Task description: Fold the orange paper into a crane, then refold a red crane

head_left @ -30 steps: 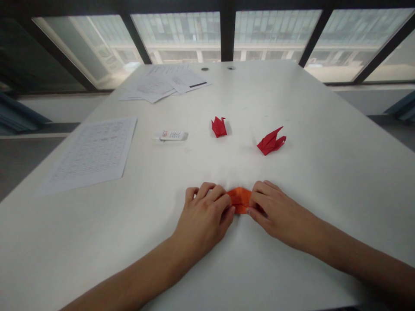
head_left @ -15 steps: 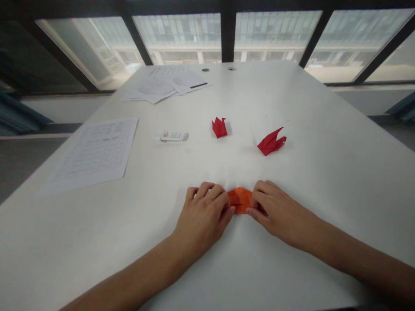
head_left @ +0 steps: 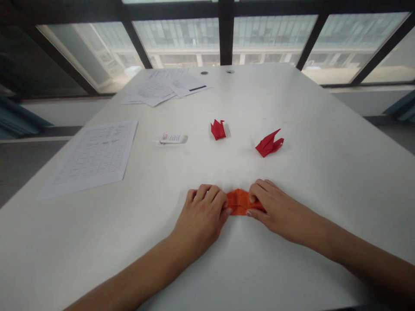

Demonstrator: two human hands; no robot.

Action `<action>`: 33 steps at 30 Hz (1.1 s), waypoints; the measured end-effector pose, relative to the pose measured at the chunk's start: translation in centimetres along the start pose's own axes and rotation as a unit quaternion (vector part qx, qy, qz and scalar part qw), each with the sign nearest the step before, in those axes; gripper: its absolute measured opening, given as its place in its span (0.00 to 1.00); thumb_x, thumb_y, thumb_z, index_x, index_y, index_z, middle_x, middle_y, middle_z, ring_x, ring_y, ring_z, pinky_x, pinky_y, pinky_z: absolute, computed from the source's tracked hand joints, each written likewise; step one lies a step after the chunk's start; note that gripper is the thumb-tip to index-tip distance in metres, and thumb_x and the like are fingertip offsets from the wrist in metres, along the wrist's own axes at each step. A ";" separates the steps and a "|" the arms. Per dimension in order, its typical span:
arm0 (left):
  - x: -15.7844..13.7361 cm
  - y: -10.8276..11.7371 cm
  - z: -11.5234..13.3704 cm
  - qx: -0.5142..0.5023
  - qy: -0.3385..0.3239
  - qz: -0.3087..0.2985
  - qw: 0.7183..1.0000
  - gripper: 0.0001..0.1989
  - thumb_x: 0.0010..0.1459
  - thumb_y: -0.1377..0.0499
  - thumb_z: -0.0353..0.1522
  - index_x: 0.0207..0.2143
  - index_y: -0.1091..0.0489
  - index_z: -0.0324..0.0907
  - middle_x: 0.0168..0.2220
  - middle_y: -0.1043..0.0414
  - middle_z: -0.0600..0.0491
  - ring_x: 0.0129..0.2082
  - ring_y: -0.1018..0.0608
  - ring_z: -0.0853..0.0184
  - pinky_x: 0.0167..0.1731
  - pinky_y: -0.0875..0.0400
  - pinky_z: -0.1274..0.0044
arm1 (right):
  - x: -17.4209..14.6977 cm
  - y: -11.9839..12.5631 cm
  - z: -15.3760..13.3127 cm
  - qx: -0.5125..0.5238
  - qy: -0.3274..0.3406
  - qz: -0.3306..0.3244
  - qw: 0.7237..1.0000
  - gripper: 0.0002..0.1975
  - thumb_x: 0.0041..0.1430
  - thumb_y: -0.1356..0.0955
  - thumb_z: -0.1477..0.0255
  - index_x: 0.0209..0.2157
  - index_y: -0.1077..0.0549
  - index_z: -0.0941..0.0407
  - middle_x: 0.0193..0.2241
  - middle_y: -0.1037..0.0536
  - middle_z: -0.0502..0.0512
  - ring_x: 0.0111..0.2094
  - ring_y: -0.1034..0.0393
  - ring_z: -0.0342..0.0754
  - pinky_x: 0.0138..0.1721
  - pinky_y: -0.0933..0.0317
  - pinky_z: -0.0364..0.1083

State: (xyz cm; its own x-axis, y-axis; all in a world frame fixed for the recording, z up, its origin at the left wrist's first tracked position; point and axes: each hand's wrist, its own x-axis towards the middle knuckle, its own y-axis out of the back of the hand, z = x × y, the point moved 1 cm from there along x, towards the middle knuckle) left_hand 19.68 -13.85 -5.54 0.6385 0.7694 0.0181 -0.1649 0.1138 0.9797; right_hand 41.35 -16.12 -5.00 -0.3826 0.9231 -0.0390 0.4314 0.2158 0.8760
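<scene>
A folded piece of orange origami paper (head_left: pixel 238 203) lies on the white table between my hands. My left hand (head_left: pixel 205 214) grips its left end, fingers curled over it and the thumb at the near edge. At the other end my right hand (head_left: pixel 270 207) pinches the paper between thumb and bent fingers. Creases run across the visible middle; both ends are partly hidden under my fingers. Beyond my hands stand a small red paper crane (head_left: pixel 218 130) and, to its right, a larger red folded paper figure (head_left: pixel 269 143).
A white tube with printed labelling (head_left: pixel 171 138) lies left of the crane. Farther left is a written sheet (head_left: pixel 94 155). Several loose papers (head_left: pixel 162 88) overlap at the far left of the white table (head_left: pixel 308 172), which ends near windows.
My right fingers have shifted slightly on the orange paper, and more of its right part shows. The view has tipped a little; the other things stay put.
</scene>
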 end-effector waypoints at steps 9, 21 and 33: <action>-0.2 0.7 -1.7 -0.063 -0.045 -0.026 0.997 0.04 0.68 0.45 0.26 0.39 0.34 0.44 0.42 0.27 0.52 0.45 0.30 0.57 0.42 0.39 0.66 | 0.1 0.1 -0.2 0.011 -0.009 -0.020 1.000 0.09 0.62 0.29 0.78 0.40 0.32 0.55 0.41 0.27 0.55 0.45 0.34 0.56 0.49 0.36 0.58; 1.0 -0.4 -0.8 -0.118 0.031 0.061 0.991 0.11 0.69 0.42 0.33 0.53 0.28 0.49 0.49 0.25 0.51 0.48 0.29 0.57 0.47 0.37 0.63 | 0.2 -0.1 0.1 0.091 -0.013 0.006 0.996 0.29 0.56 0.30 0.80 0.59 0.33 0.52 0.54 0.27 0.57 0.56 0.33 0.55 0.61 0.39 0.58; 1.6 -0.4 -0.9 -0.159 0.017 0.046 0.986 0.03 0.65 0.38 0.29 0.38 0.28 0.46 0.40 0.24 0.56 0.42 0.29 0.60 0.43 0.41 0.66 | 1.5 -0.8 0.8 0.032 0.013 0.088 0.996 0.03 0.63 0.28 0.75 0.39 0.22 0.52 0.36 0.21 0.50 0.40 0.29 0.51 0.47 0.39 0.53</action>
State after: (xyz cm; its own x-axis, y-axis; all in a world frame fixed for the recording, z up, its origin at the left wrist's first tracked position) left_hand 20.10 -12.14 -6.11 0.5855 0.8055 0.0912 -0.4517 0.2308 0.8618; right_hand 41.11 -14.61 -6.17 -0.3177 0.9399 0.1248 0.5442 0.0730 0.8358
